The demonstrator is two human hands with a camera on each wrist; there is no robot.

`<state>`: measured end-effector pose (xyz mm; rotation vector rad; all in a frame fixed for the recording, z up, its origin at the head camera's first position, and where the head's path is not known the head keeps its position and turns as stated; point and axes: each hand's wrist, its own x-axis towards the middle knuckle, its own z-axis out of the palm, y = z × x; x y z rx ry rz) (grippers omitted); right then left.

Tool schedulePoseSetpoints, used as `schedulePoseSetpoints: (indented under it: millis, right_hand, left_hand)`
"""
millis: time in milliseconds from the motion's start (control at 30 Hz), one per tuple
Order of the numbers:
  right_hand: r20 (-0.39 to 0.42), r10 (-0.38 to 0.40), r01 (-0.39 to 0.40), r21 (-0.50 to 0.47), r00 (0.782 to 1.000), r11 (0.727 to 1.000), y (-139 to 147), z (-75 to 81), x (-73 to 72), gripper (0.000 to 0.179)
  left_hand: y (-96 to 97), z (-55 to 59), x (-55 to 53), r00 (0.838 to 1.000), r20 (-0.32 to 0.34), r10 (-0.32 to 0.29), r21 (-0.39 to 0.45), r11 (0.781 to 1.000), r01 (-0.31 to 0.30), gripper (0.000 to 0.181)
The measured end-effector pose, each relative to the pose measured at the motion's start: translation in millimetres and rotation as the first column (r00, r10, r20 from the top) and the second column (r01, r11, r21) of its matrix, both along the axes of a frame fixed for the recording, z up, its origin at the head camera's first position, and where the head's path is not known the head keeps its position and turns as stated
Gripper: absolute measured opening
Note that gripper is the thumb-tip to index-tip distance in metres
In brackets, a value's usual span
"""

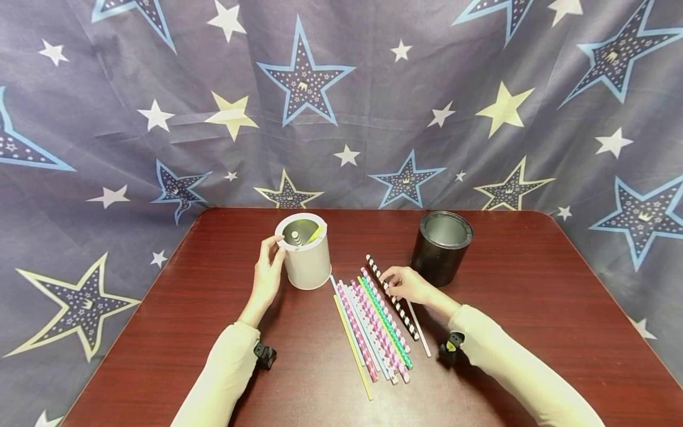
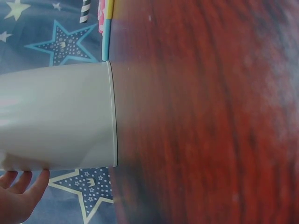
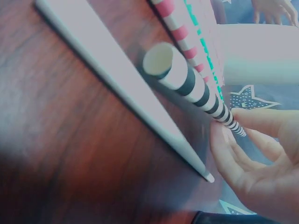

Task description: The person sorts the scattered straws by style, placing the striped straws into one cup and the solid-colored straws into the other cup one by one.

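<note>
My left hand is at the left side of a white cylindrical container, holding its upper edge. In the left wrist view, the fingertips press against the container's wall. A yellow straw and a striped straw stand inside it. With thumb and fingers, my right hand pinches a black-and-white striped paper straw near its middle. A plain white straw lies beside that one on the table. To the left is a spread of pink-and-white, green, pale blue and yellow straws.
A black cylindrical container stands just behind my right hand. The dark red wooden table ends at a star-patterned cloth hanging behind it. Dark wrist cameras sit under both sleeves.
</note>
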<state>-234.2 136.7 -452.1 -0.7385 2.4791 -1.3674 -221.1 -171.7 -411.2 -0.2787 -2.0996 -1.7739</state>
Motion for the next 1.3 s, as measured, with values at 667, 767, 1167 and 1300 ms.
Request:
schedulePoseSetpoints:
  millis: [667,767,1167,1300]
  right_hand:
    - [0.036,-0.119,0.123,-0.161,0.992,0.979,-7,9.6,5.9,0.028]
    - [0.037,-0.143,0.147,-0.181,0.989,0.972,-8,9.9,5.3,0.028]
    - [0.078,-0.205,0.218,-0.255,0.976,0.942,-14,23.7,6.7,0.035]
    - [0.109,-0.218,0.241,-0.298,0.970,0.924,-17,30.7,7.5,0.037]
  left_hand:
    - [-1.4,-1.8,-0.1,1.000,0.007,0.013,-0.018,1.000,-0.013,0.029]
    - [-1.5,-2.0,-0.4,1.000,0.007,0.012,-0.021,1.000,-0.012,0.029]
    - [-1.1,-1.4,0.6,1.000,0.010,0.016,-0.035,0.999,-0.016,0.029]
    - [-1.2,-1.2,0.3,1.000,0.011,0.017,-0.041,0.999,-0.017,0.029]
